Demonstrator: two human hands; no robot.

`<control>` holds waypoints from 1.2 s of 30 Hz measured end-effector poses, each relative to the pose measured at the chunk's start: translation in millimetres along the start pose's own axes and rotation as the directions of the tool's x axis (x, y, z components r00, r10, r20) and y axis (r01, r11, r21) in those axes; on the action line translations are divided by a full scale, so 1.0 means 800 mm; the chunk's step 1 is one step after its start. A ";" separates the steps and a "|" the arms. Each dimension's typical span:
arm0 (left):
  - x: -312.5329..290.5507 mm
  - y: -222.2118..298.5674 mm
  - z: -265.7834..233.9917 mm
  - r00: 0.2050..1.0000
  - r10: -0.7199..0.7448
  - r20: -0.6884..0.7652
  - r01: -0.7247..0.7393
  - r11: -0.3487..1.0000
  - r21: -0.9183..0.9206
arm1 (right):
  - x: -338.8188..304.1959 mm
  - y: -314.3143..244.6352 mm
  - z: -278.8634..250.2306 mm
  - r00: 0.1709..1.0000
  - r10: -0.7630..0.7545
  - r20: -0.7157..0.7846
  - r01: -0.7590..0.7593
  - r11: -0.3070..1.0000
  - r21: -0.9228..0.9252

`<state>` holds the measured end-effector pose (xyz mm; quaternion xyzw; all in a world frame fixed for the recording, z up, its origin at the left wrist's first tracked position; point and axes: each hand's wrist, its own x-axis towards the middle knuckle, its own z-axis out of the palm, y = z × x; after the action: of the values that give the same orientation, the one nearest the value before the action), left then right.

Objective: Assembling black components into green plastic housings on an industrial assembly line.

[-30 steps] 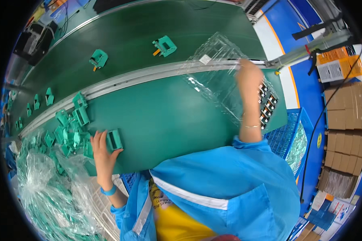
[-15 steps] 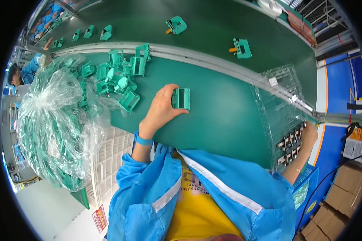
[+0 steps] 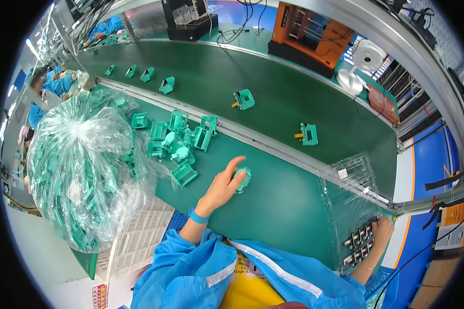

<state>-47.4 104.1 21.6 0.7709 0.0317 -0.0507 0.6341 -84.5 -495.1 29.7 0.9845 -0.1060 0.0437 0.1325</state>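
Head view: green housing (image 3: 246, 181), crinkled clear bag (image 3: 82, 159)

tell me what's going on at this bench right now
A person works two-handed at a green bench. The left hand is at a green plastic frame; its grip is partly hidden. The right hand is beside small black parts lined up in a clear tray. Loose green pieces lie piled near a bulging clear bag.

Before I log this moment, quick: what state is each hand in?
Left hand: holding a small green plastic part.
Right hand: at the clear plastic tray's edge; grip cannot be told.
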 end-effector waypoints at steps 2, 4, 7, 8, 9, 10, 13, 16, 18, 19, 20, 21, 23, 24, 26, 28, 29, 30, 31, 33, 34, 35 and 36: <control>-0.007 -0.021 -0.007 0.996 0.084 -0.021 -0.078 0.978 0.191 | -0.023 0.005 -0.005 0.998 -0.053 -0.033 0.054 0.998 0.045; -0.009 -0.027 -0.007 0.986 0.162 -0.024 -0.141 0.916 0.375 | -0.034 -0.005 -0.019 0.996 -0.066 -0.053 0.071 0.992 0.109; 0.000 -0.027 0.001 0.823 0.565 -0.063 -0.352 0.593 0.725 | -0.028 0.000 -0.008 0.993 -0.086 -0.076 0.096 0.986 0.137; 0.008 -0.030 0.000 0.829 0.549 -0.109 -0.330 0.636 0.698 | -0.024 0.005 0.001 0.992 -0.096 -0.084 0.104 0.989 0.104; 0.015 -0.031 -0.001 0.834 0.531 -0.154 -0.307 0.677 0.669 | -0.018 0.009 0.009 0.993 -0.083 -0.079 0.087 0.995 0.053; 0.017 -0.027 -0.002 0.911 0.359 -0.202 -0.177 0.784 0.595 | -0.013 0.008 0.009 0.993 -0.081 -0.080 0.086 0.995 0.053; 0.027 -0.026 -0.012 0.933 0.230 -0.278 -0.169 0.959 0.226 | -0.006 0.010 0.010 0.996 -0.088 -0.008 0.088 0.996 -0.019; 0.026 -0.047 -0.020 0.961 0.176 -0.215 -0.188 0.982 -0.034 | -0.012 0.011 0.009 0.991 -0.111 -0.075 0.113 0.994 0.015; 0.021 -0.049 -0.023 0.981 0.151 -0.120 -0.179 0.947 -0.268 | -0.017 -0.007 -0.020 0.979 -0.072 -0.192 0.089 0.993 0.083; 0.022 -0.049 -0.026 0.983 0.149 -0.111 -0.174 0.947 -0.270 | -0.019 -0.016 -0.032 0.964 -0.085 -0.252 0.115 0.988 0.105; 0.026 -0.050 -0.027 0.981 0.186 -0.055 -0.194 0.951 -0.241 | -0.016 -0.032 -0.047 0.948 -0.109 -0.297 0.155 0.978 0.137; 0.022 -0.050 -0.029 0.977 0.211 0.013 -0.204 0.956 -0.211 | -0.022 -0.051 -0.061 0.935 -0.126 -0.330 0.190 0.967 0.170; 0.032 -0.043 -0.026 0.959 0.276 0.068 -0.270 0.959 -0.080 | -0.016 -0.110 -0.080 0.839 -0.275 -0.470 0.384 0.911 0.153; 0.038 -0.039 -0.021 0.958 0.272 0.094 -0.276 0.960 0.035 | -0.008 -0.150 -0.093 0.794 -0.343 -0.501 0.475 0.865 0.160; 0.044 -0.041 -0.017 0.962 0.260 0.076 -0.263 0.964 0.027 | -0.005 -0.222 -0.072 0.671 -0.495 -0.551 0.648 0.753 0.112; 0.053 -0.043 -0.009 0.961 0.257 0.098 -0.265 0.961 0.080 | -0.002 -0.301 -0.076 0.560 -0.573 -0.598 0.798 0.566 0.206; 0.056 -0.045 -0.006 0.968 0.242 0.062 -0.247 0.963 0.108 | -0.001 -0.332 -0.071 0.528 -0.630 -0.569 0.834 0.512 0.206; 0.068 -0.047 0.002 0.970 0.240 0.027 -0.242 0.962 0.126 | 0.004 -0.350 -0.065 0.489 -0.685 -0.540 0.864 0.463 0.196; 0.074 -0.049 0.006 0.980 0.189 -0.068 -0.179 0.975 0.129 | 0.004 -0.365 -0.051 0.490 -0.690 -0.532 0.866 0.457 0.204; 0.081 -0.054 0.000 0.973 0.113 -0.200 -0.102 0.993 0.066 | -0.007 -0.378 -0.039 0.491 -0.701 -0.517 0.869 0.441 0.226; 0.084 -0.050 -0.006 0.971 0.092 -0.219 -0.052 0.982 0.182 | -0.009 -0.379 -0.039 0.534 -0.668 -0.518 0.845 0.436 0.309; 0.089 -0.059 -0.005 0.930 0.188 -0.317 -0.146 0.978 0.150 | -0.011 -0.380 -0.041 0.570 -0.637 -0.520 0.821 0.419 0.387; 0.090 -0.069 -0.004 0.867 0.276 -0.414 -0.243 0.961 0.131 | -0.016 -0.380 -0.041 0.611 -0.597 -0.520 0.791 0.447 0.417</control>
<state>18.2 117.2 -39.8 0.7834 0.0641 0.2043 0.5835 -32.0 -197.2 -16.8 0.9045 0.3536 0.1638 -0.1734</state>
